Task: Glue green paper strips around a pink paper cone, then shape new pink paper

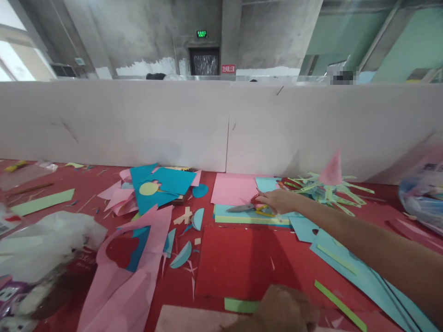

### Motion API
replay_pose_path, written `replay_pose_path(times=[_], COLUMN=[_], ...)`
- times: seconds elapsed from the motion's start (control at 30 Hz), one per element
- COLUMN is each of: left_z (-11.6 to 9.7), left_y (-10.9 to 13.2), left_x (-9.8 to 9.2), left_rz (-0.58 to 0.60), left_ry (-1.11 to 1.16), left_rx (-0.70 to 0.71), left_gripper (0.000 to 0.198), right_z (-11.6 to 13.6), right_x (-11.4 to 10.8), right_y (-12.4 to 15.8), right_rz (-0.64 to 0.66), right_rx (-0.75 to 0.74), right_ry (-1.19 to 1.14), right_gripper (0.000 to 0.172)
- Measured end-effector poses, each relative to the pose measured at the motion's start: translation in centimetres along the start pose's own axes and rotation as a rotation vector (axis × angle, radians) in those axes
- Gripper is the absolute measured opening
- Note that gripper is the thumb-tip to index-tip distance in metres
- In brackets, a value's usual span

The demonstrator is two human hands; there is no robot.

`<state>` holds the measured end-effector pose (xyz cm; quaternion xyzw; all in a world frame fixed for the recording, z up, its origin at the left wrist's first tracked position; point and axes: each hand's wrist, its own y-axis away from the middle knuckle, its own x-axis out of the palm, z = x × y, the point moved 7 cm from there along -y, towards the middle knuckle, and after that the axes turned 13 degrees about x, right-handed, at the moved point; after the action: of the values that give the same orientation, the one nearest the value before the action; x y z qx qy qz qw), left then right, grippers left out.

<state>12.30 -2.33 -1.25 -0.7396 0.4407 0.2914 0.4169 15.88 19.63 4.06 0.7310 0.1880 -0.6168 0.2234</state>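
Note:
My right hand [280, 201] reaches far forward, its fingers closed around the handle of a pair of scissors [241, 208]. The grey blades point left; red and yellow show at the handle. Under the scissors lies a stack of coloured paper: a pink sheet [230, 189] at the back, light blue and pale green sheets [249, 219] in front. At the bottom edge my left hand [285, 306] is dark and blurred, close to a green paper strip [242, 305]; its fingers do not show clearly. A red sheet [238, 263] lies between both hands.
Cut pink paper [138, 295], blue paper [166, 182] and scraps cover the left side. A pink cone on green strips [330, 173] stands back right. Plastic bags [44, 240] lie at left, another [424, 189] at right. A white partition [155, 120] closes off the back.

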Motion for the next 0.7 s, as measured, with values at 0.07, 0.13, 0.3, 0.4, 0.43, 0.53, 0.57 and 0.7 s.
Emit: replay_pose_path(times=[0.07, 0.13, 0.3, 0.4, 0.43, 0.53, 0.57, 0.7], left_z=[-0.1, -0.2, -0.4, -0.4, -0.4, -0.4, -0.4, -0.2], left_y=[0.0, 0.1, 0.1, 0.2, 0.3, 0.3, 0.3, 0.3], left_x=[-0.1, -0.2, -0.3, -0.4, -0.5, -0.3, -0.2, 0.1], left_rz=[-0.001, 0.025, 0.027, -0.034, -0.05, -0.04, -0.02, 0.004], left_ry=[-0.041, -0.078, -0.096, -0.094, -0.088, -0.068, -0.065, -0.046], left_rx=[-0.001, -0.007, -0.007, -0.003, 0.0, 0.001, -0.004, -0.035], left_gripper=[0.024, 0.023, 0.018, 0.015, 0.014, 0.011, 0.01, 0.01], right_z=[0.0, 0.4, 2.5, 5.0, 6.1, 9.4, 10.6, 15.4], right_x=[-0.1, -0.1, -1.0, -1.6, -1.7, -2.1, -2.1, -2.1], right_y=[0.2, 0.5, 0.0, -1.6, -2.3, -5.0, -5.9, -8.5], right_rz=[-0.027, -0.045, -0.099, -0.135, -0.148, -0.198, -0.203, -0.227], right_rx=[0.048, 0.076, 0.186, 0.279, 0.311, 0.439, 0.466, 0.463], right_ry=[-0.063, -0.11, -0.206, -0.263, -0.282, -0.316, -0.327, -0.363], right_gripper=[0.03, 0.034, 0.033, 0.023, 0.02, 0.021, 0.022, 0.02])
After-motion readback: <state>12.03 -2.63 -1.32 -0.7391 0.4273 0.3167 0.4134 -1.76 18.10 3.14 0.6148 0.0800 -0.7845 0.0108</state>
